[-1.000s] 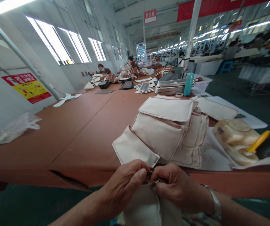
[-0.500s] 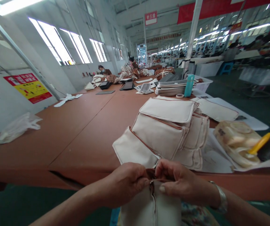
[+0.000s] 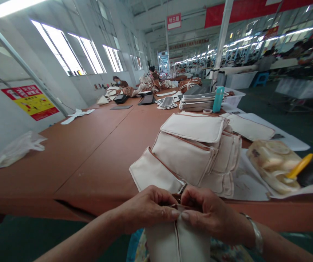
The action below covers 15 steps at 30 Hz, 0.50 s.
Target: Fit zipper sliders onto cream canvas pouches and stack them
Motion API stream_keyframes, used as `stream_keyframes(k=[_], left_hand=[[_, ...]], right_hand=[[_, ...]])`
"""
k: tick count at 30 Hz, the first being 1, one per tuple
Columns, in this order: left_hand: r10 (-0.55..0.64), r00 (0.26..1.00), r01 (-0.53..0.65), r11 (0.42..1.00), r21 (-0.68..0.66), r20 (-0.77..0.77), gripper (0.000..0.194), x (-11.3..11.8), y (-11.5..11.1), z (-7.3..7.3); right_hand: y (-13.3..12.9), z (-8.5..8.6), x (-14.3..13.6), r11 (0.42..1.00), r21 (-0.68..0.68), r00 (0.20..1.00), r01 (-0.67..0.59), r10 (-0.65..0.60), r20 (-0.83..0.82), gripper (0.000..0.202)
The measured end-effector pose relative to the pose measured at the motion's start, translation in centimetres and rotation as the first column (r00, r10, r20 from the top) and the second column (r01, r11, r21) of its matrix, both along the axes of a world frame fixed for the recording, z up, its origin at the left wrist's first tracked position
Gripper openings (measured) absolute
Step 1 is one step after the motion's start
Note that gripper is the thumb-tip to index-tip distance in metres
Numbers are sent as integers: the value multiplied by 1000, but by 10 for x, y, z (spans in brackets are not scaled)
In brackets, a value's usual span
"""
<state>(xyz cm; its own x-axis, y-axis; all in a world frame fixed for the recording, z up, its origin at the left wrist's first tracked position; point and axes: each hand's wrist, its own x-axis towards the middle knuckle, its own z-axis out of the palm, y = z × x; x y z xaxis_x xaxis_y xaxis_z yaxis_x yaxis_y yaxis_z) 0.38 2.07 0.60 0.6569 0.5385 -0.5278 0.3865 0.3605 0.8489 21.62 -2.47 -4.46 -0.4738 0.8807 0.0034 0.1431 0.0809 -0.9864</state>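
Note:
A cream fabric piece (image 3: 163, 240) with a dark seam down its middle hangs at the table's front edge. My left hand (image 3: 151, 209) pinches its top edge from the left. From the right, my right hand (image 3: 209, 214), with a bracelet at the wrist, grips the same edge. Both thumbs lie side by side at the top of the seam, nearly touching. Just beyond my hands, a heap of cream pouches (image 3: 182, 153) with brown edges rests on the brown table (image 3: 91, 145). What my curled fingertips do behind the edge is hidden.
Right of the heap are a plastic container (image 3: 275, 160) and a yellow handle (image 3: 300, 166). Farther back stand a teal bottle (image 3: 218, 99) and a stack of grey panels (image 3: 197, 103). A clear plastic bag (image 3: 20, 149) lies at the left. People work in the distance.
My thumbs have come closer together at the top of the seam. The brown material that showed between my hands is now mostly covered. The view has shifted slightly.

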Motion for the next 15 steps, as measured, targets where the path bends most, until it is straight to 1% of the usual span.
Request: stream_keyframes(k=[3, 4, 5, 7, 9, 10, 13, 15], left_hand=[[78, 997, -77, 997, 24, -26, 31, 6, -4, -6], [97, 995, -95, 995, 35, -38, 28, 8, -5, -9], [111, 993, -109, 993, 40, -43, 25, 10, -6, -11], [131, 991, -131, 991, 17, -39, 21, 12, -8, -15], [145, 989, -146, 988, -41, -19, 19, 13, -9, -16], [150, 989, -150, 986, -69, -13, 18, 13, -9, -16], [165, 986, -166, 979, -116, -12, 17, 15, -10, -12], [182, 983, -183, 975, -126, -22, 16, 17, -11, -9]], right_hand=[[-1, 1, -2, 992, 122, 995, 24, -36, 93, 15], [-1, 1, -3, 992, 123, 994, 21, -34, 108, 17], [0, 1, -3, 996, 90, 994, 15, -25, 106, 19], [2, 2, -3, 999, -47, 998, 10, -7, 59, 21], [3, 3, -2, 980, -198, 999, 17, -22, -23, 21], [3, 5, -2, 969, -247, 998, 23, -38, -56, 20], [1, 6, -2, 952, -304, 991, 32, -71, -117, 17], [-1, 4, -2, 952, -307, 986, 19, -68, -149, 23]])
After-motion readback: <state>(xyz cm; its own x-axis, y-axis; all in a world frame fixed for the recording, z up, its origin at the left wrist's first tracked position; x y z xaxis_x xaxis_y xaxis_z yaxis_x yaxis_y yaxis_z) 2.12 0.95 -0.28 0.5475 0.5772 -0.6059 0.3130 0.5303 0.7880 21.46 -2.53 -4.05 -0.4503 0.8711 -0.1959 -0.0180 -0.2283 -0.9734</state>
